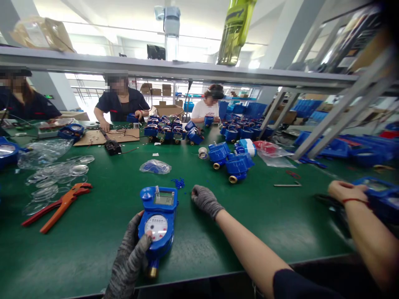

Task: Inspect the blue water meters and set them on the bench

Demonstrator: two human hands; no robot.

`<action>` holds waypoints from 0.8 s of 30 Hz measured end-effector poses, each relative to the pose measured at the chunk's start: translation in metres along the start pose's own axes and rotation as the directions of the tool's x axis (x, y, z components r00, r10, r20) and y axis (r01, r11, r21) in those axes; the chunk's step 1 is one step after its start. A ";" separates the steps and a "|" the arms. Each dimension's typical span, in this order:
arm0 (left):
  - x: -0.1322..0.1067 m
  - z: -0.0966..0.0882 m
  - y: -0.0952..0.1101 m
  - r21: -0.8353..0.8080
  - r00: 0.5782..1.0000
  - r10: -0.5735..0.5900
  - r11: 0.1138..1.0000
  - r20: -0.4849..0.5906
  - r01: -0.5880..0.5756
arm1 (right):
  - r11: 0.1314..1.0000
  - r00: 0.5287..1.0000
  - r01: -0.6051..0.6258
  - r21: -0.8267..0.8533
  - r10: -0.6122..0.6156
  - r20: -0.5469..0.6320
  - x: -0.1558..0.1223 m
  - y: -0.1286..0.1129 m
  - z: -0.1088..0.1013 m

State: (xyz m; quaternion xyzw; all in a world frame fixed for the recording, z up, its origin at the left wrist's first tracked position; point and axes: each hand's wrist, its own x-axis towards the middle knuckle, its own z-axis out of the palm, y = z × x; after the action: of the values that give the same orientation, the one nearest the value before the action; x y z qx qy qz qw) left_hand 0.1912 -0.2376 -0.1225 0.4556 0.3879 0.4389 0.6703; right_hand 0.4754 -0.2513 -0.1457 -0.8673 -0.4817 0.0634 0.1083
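Observation:
My left hand, in a grey knitted glove with bare fingertips, grips a blue water meter by its left side, the thumb over the round dial. The meter has a small digital display at the top and a brass end towards me. My right hand, gloved the same way, rests at the table just right of the meter with its fingers curled together; whatever they hold, if anything, is hidden. Beside those fingers lies a small pile of tiny blue parts. A clear bag with blue pieces lies behind it.
Orange-handled cutters and clear discs lie at left. Blue meters, a solder reel and a hex key are right. A co-worker's hand reaches in at far right. Co-workers sit opposite, under a shelf.

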 end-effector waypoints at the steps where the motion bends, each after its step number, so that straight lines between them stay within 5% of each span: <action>1: -0.001 0.000 -0.002 -0.003 1.000 -0.001 1.000 -0.006 0.001 | 1.000 1.000 -0.001 -0.004 0.001 -0.004 0.000 -0.001 0.000; 12: 0.045 -0.003 -0.018 0.009 0.979 -0.146 0.989 -0.143 0.149 | 0.990 0.992 0.127 0.054 -0.125 -0.036 -0.011 0.007 0.001; 24: -0.013 0.005 -0.002 0.087 0.994 0.021 0.996 -0.107 -0.012 | 0.854 0.906 0.422 0.305 -0.384 -0.178 -0.034 -0.046 -0.020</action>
State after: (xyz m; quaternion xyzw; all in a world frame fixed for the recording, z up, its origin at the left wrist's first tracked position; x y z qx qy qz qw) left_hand 0.1921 -0.2516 -0.1211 0.4631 0.4383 0.4512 0.6244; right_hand 0.4237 -0.2596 -0.1150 -0.7178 -0.6279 0.0723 0.2921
